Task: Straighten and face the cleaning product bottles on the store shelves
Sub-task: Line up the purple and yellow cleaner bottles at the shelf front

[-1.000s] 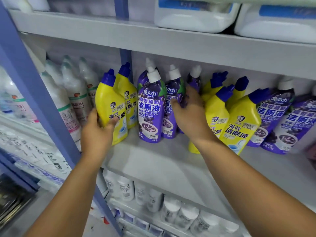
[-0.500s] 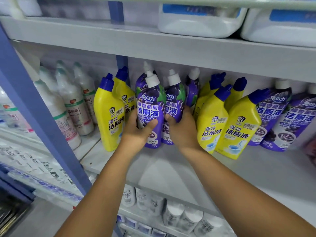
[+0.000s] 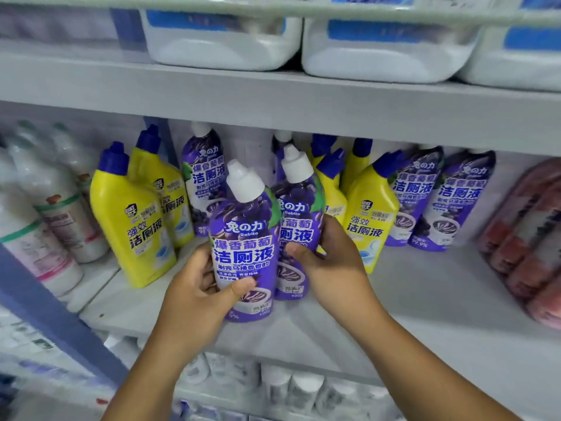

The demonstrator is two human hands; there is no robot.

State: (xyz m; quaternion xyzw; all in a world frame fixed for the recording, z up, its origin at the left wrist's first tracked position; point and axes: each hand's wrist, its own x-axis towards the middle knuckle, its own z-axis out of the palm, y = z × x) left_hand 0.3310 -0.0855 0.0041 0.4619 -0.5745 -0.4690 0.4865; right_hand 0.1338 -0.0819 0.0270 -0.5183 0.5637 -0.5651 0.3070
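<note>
Hands (image 3: 194, 294) (image 3: 335, 262) each grip one purple bottle (image 3: 246, 253) (image 3: 299, 226), so I should turn both labels toward me.

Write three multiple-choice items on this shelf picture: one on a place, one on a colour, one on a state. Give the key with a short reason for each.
1. Where does the front yellow bottle stand relative to the purple bottle that the left hand grips?
A. To its left
B. On the shelf above
C. Behind it

2. What colour is that purple bottle's cap?
A. Blue
B. White
C. Green

3. What is the right hand doing?
A. Hanging idle
B. Pressing flat on the shelf
C. Holding a second purple bottle

Key: 1 A, it stands at the left by the blue upright. 2 B, the cap is white. 3 C, thumb and fingers wrap that bottle.
</note>
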